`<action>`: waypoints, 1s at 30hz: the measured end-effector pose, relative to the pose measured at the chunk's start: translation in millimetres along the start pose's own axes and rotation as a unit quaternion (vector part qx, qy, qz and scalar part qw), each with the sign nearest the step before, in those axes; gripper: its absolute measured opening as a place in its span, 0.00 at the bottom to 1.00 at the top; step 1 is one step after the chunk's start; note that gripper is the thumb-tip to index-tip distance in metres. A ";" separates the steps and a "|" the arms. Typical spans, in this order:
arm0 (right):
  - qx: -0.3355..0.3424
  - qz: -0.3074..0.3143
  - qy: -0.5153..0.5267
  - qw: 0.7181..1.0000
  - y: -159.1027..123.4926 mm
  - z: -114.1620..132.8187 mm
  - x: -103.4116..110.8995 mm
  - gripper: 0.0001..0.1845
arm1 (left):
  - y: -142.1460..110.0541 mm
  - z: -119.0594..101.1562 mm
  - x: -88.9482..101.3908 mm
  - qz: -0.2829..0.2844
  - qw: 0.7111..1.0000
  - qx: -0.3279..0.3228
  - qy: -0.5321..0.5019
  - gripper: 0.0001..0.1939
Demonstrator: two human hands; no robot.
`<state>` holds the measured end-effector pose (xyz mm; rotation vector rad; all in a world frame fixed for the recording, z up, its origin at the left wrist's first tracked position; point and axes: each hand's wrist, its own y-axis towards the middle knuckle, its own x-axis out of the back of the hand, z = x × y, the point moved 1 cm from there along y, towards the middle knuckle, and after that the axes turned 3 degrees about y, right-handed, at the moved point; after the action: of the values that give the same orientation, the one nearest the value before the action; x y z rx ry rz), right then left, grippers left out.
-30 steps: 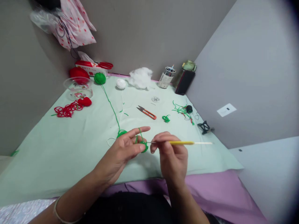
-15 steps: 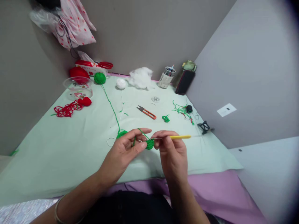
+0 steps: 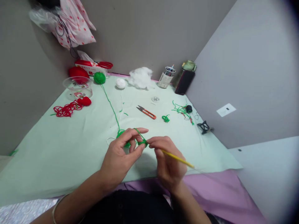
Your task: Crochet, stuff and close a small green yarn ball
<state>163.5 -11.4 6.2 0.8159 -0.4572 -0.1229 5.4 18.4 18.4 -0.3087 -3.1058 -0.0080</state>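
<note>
Between thumb and fingers, my left hand [image 3: 122,152] pinches a small green crochet piece [image 3: 143,143], and a green strand runs over its raised index finger. My right hand [image 3: 170,161] is closed around a crochet hook with a yellow handle [image 3: 178,159]. The hook's tip meets the green piece and is partly hidden by my right fingers. Behind my left hand lies loose green yarn [image 3: 121,133], whose strand leads back to a green yarn ball [image 3: 99,78].
Orange-handled thread snips [image 3: 146,112] lie beyond my hands, with a green yarn scrap [image 3: 165,118] to their right. Red yarn [image 3: 67,109] and a clear plastic bowl [image 3: 78,87] are at the left. White stuffing [image 3: 141,78], a can [image 3: 166,77] and a phone [image 3: 185,82] stand along the back.
The hook has swung from nearly level to slanting down to the right, its handle end lower. My right hand has turned and dropped slightly; the green piece has tilted and shifted left.
</note>
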 end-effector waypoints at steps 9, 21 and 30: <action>-0.072 -0.116 0.108 0.985 2.7 -5.7 -0.5 0.12 | 6.3 4.2 -0.5 0.122 0.930 0.171 -0.302 0.19; 0.010 -0.083 -0.037 0.996 -3.1 -3.2 -10.0 0.18 | 4.1 8.7 -7.0 0.082 0.951 0.126 -0.269 0.21; -0.175 -0.112 0.234 0.950 7.2 -9.2 -0.6 0.09 | 5.6 5.6 -1.1 0.122 0.940 0.136 -0.289 0.17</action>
<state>166.5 -0.1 5.8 0.5194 0.1086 -0.2081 7.5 23.8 12.8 -0.8130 -3.5306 0.6205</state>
